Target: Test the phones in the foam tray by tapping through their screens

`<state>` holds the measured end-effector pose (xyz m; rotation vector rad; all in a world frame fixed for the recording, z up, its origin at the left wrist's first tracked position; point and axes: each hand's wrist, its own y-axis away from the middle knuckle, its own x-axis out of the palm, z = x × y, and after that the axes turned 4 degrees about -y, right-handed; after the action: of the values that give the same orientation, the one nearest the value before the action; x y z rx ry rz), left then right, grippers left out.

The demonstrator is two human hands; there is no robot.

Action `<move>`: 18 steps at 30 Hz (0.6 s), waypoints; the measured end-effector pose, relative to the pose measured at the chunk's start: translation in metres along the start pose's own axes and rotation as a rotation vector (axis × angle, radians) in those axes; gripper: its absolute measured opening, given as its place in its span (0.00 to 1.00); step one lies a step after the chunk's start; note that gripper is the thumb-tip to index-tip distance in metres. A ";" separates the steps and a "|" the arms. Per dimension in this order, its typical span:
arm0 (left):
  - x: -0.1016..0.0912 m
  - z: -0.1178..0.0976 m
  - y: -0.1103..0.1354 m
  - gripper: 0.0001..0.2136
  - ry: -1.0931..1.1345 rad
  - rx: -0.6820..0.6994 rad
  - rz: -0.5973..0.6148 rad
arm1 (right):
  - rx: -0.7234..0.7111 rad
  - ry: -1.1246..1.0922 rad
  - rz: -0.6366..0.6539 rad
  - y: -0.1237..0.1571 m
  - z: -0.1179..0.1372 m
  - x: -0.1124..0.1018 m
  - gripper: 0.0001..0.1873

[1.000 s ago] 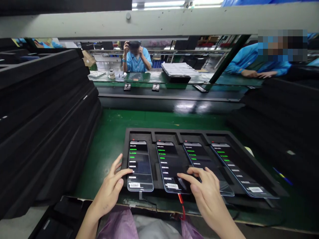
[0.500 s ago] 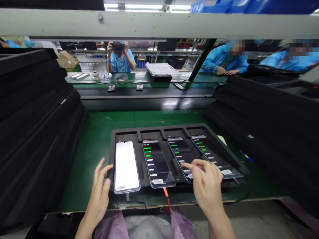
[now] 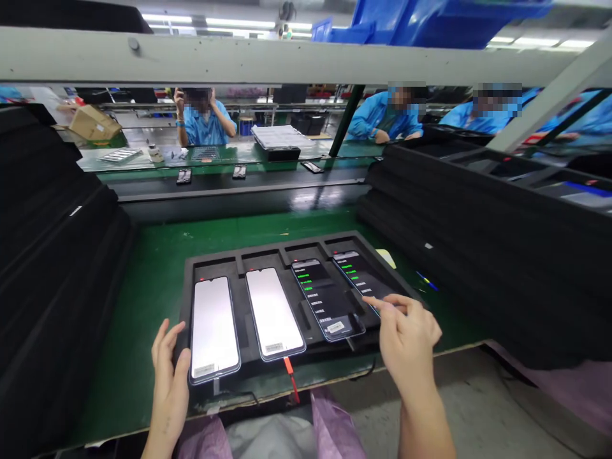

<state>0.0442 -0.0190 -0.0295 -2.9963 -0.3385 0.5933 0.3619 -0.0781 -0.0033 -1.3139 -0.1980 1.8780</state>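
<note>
A black foam tray (image 3: 272, 250) holds several smartphones in a row. The leftmost phone (image 3: 215, 328) and the second phone (image 3: 276, 312) show plain white screens. Dark screens with lines of white and green text are on the third phone (image 3: 325, 303) and the rightmost phone (image 3: 354, 274). My left hand (image 3: 169, 379) rests at the tray's left edge by the leftmost phone, fingers spread and holding nothing. My right hand (image 3: 408, 338) covers the lower part of the rightmost phone, its index finger stretched to the left at that screen; contact is unclear. Its other fingers are partly curled, holding nothing.
A red cable (image 3: 291, 376) runs from the second phone over the bench edge. Black stacked trays rise on the left (image 3: 57, 268) and right (image 3: 459, 255). A blue-yellow pen (image 3: 427, 281) lies at right. Beyond a line with phones (image 3: 240, 172), people in blue work.
The second phone's screen has turned from a text list to white. My right hand has moved from the third phone to the rightmost one. The camera view has shifted right.
</note>
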 end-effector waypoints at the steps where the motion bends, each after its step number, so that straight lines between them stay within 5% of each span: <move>1: 0.001 0.000 0.000 0.17 0.042 -0.027 -0.009 | 0.038 0.028 -0.024 -0.003 -0.005 -0.003 0.29; 10: 0.003 0.015 -0.004 0.20 0.150 -0.060 -0.099 | 0.132 0.152 0.120 -0.011 -0.034 -0.003 0.27; 18: 0.001 -0.003 0.006 0.22 0.165 -0.124 -0.033 | 0.107 -0.038 -0.094 -0.004 -0.050 -0.018 0.28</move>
<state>0.0476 -0.0245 -0.0274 -3.1232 -0.4275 0.3312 0.4082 -0.1029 -0.0107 -1.1769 -0.1736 1.8099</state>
